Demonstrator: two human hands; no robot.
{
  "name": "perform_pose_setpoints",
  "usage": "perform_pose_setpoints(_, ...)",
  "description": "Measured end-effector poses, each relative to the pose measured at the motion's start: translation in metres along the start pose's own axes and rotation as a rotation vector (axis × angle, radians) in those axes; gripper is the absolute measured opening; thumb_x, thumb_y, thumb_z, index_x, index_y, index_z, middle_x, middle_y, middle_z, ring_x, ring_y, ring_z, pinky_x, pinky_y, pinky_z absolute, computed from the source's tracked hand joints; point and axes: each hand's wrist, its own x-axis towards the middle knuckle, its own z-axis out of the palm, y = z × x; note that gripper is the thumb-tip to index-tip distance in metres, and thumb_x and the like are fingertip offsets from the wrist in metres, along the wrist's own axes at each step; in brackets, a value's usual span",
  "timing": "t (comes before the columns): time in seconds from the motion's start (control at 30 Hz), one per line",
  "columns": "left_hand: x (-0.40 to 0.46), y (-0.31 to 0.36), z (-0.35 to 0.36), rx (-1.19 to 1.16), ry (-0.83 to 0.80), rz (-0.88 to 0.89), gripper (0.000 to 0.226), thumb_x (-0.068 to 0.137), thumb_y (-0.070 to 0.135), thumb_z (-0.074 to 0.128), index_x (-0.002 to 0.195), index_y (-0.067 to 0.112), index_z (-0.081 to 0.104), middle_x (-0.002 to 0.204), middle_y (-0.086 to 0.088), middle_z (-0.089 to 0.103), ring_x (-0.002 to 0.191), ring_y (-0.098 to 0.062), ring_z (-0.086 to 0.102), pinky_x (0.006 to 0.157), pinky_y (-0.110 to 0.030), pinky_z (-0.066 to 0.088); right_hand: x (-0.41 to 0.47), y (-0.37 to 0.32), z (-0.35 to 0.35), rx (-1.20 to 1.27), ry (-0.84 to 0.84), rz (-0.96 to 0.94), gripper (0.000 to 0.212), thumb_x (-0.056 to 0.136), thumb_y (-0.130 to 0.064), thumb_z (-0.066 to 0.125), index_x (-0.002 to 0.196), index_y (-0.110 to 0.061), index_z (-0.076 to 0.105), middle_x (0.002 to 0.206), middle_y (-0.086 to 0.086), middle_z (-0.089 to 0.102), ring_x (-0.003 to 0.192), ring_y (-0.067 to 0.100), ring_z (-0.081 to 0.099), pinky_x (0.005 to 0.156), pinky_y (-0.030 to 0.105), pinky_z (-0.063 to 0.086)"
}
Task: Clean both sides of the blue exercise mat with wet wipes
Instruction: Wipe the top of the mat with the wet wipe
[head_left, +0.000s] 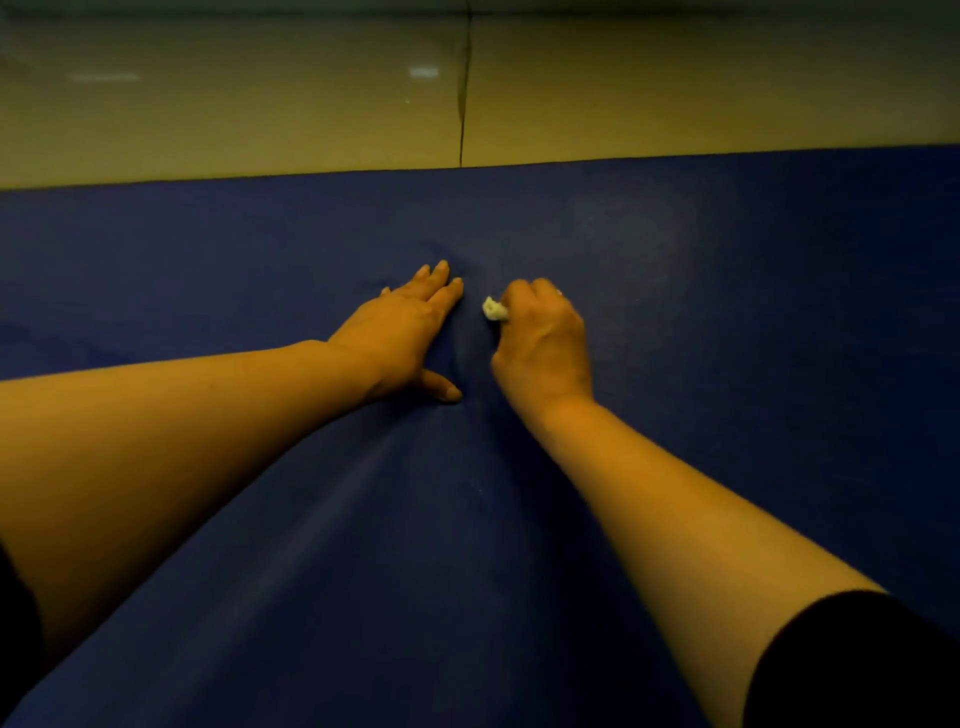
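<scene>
The blue exercise mat lies flat on the floor and fills most of the view, running out of frame left, right and toward the person. Judging by that, the wiping is in hand on the upper face: a paler, hazy patch shows to the right of the hands, which may be damp streaking or only glare, and the rest of the face looks even and dark. How much of this side is finished cannot be told, nor whether this is the first or second side; the underside is hidden.

Beyond the far edge of the mat lies a glossy pale tiled floor, with one dark grout line running away from the mat and soft light reflections on it. The light is dim and yellowish.

The left hand rests flat on the mat, fingers straight and close together, thumb splayed, apparently pinning the mat. Just beside it, the right hand is curled tightly round a small wadded wet wipe, a white corner of which pokes out toward the left hand, against the mat.
</scene>
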Motion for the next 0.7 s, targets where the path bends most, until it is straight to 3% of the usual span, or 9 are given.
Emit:
perform_pose_setpoints(0.1,0.001,0.001,-0.002,-0.007,-0.017,-0.002,0.12,0.071,0.049,0.078,0.154,0.017,-0.002,0.162,-0.003,-0.012,0.149,-0.02,-0.005,0.12,-0.046,0.01,0.018,0.029,-0.011,-0.089,-0.015,0.049,0.012,0.089,-0.009,0.056,0.092,0.002,0.059,0.1,0.025,0.057,0.09,0.041,0.054,0.07,0.041,0.037)
perform_pose_setpoints(0.27,0.0,0.001,-0.003,0.046,-0.024,-0.042,0.12,0.07,0.055,0.076,0.154,0.021,-0.001,0.162,0.001,-0.01,0.149,-0.017,-0.003,0.115,-0.064,0.003,0.038,0.056,-0.033,-0.173,0.125,0.462,0.022,0.096,-0.019,0.049,0.109,-0.002,0.057,0.117,0.018,0.054,0.104,0.036,0.053,0.077,0.038,0.039)
perform_pose_setpoints(0.33,0.0,0.001,-0.003,0.065,-0.013,-0.048,0.121,0.069,0.058,0.075,0.154,0.021,-0.001,0.162,0.002,-0.009,0.149,-0.016,-0.002,0.113,-0.067,0.002,0.034,0.033,-0.02,-0.163,0.074,0.394,0.023,0.097,-0.019,0.047,0.108,-0.003,0.057,0.115,0.017,0.056,0.104,0.034,0.054,0.078,0.036,0.038)
perform_pose_setpoints(0.47,0.0,-0.001,-0.004,0.11,0.01,-0.036,0.121,0.067,0.063,0.073,0.154,0.021,0.0,0.162,0.001,-0.007,0.149,-0.015,0.0,0.113,-0.066,0.0,0.025,-0.002,0.005,-0.1,-0.108,0.077,0.019,0.096,-0.019,0.048,0.104,-0.004,0.057,0.111,0.015,0.056,0.101,0.031,0.054,0.072,0.032,0.035)
perform_pose_setpoints(0.53,-0.001,-0.002,-0.005,0.11,0.014,-0.017,0.121,0.066,0.065,0.073,0.155,0.022,0.002,0.162,0.002,-0.004,0.149,-0.016,0.003,0.115,-0.063,0.0,0.037,0.011,-0.002,-0.146,-0.106,0.073,0.019,0.096,-0.02,0.05,0.104,-0.004,0.057,0.111,0.016,0.056,0.1,0.033,0.054,0.068,0.031,0.032)
perform_pose_setpoints(0.6,0.0,-0.006,-0.006,0.067,0.053,0.0,0.115,0.065,0.066,0.072,0.154,0.024,0.012,0.162,0.002,0.008,0.148,-0.019,0.012,0.117,-0.057,0.003,0.052,0.038,-0.016,-0.181,-0.008,0.214,0.023,0.096,-0.023,0.05,0.107,-0.003,0.057,0.116,0.018,0.054,0.103,0.035,0.053,0.074,0.035,0.038)
perform_pose_setpoints(0.7,0.006,-0.011,-0.01,-0.048,0.252,0.024,0.086,0.072,0.06,0.071,0.143,0.021,0.042,0.144,-0.005,0.047,0.131,-0.026,0.04,0.113,-0.04,0.024,0.063,0.064,-0.029,-0.209,0.133,0.468,0.032,0.097,-0.031,0.048,0.112,-0.004,0.056,0.119,0.017,0.053,0.106,0.033,0.053,0.083,0.04,0.043)
